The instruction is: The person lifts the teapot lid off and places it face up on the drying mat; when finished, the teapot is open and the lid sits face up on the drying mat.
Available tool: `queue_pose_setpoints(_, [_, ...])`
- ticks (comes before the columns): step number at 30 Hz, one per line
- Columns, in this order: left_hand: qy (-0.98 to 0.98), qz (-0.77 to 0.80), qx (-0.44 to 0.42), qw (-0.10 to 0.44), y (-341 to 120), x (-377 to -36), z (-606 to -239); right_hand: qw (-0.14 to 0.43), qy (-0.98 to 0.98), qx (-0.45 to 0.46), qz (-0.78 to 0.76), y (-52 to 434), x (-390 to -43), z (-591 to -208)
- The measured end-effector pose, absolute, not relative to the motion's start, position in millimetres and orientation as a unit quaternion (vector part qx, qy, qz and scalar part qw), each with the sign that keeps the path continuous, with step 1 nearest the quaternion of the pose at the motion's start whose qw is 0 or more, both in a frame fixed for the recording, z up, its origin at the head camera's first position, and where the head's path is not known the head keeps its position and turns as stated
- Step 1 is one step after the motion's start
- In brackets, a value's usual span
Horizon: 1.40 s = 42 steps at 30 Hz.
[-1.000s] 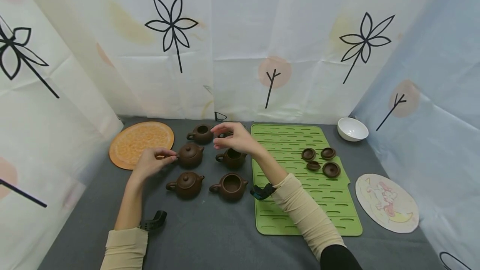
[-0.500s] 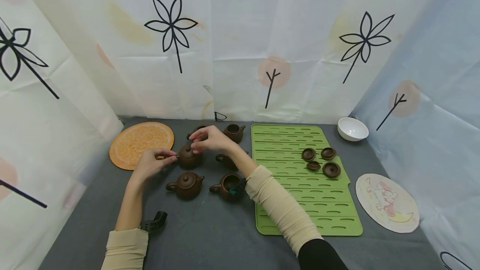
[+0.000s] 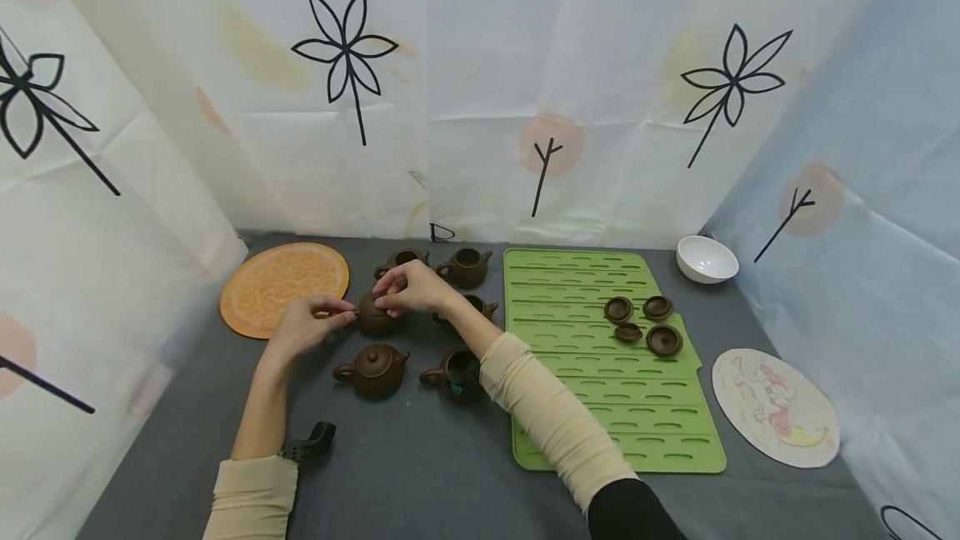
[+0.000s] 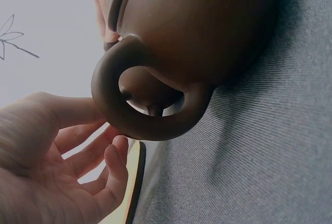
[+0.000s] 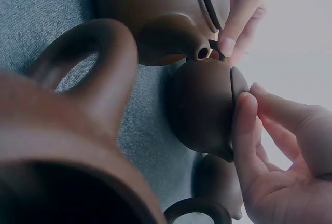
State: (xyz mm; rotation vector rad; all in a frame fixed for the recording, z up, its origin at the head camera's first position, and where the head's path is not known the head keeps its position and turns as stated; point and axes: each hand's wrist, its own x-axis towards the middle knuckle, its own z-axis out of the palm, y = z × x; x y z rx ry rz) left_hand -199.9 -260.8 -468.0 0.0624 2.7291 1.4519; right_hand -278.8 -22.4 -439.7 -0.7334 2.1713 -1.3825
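Note:
Several small brown clay teapots stand on the grey cloth [image 3: 420, 473]. My left hand [image 3: 339, 315] pinches the loop handle [image 4: 145, 125] of the middle-left lidded teapot [image 3: 372, 319]. My right hand [image 3: 390, 294] reaches across from the right, and its fingertips [image 5: 246, 125] close on that teapot's lid [image 5: 237, 86]. The knob is hidden under them. Another lidded teapot [image 3: 372, 369] sits in front. Open teapots stand behind [image 3: 401, 259], [image 3: 467, 267], and one [image 3: 456, 373] lies partly under my right forearm.
A green slotted mat [image 3: 592, 407] on the right carries several loose lids [image 3: 663, 340]. An orange round mat [image 3: 281, 282] lies at back left, a white bowl [image 3: 705, 258] at back right, and a pictured round mat [image 3: 776, 407] at right. Patterned sheets wall in the table.
My right hand swept left from above the middle-right teapot and came down onto the middle-left teapot's lid. The left hand stayed on the handle.

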Motion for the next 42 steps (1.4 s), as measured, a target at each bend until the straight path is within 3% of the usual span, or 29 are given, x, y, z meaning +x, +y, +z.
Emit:
queue_pose_setpoints(19, [0.882, 0.470, 0.020, 0.023, -260.8, -199.3, -466.6, 0.184, 0.761, -0.277, -0.557, 29.3, -275.7, -398.2])
queue_pose_setpoints(42, [0.880, 0.473, 0.020, 0.027, -261.1, -197.7, -468.1, 0.147, 0.767, -0.191, -0.595, 159.2, -263.4, -381.0])
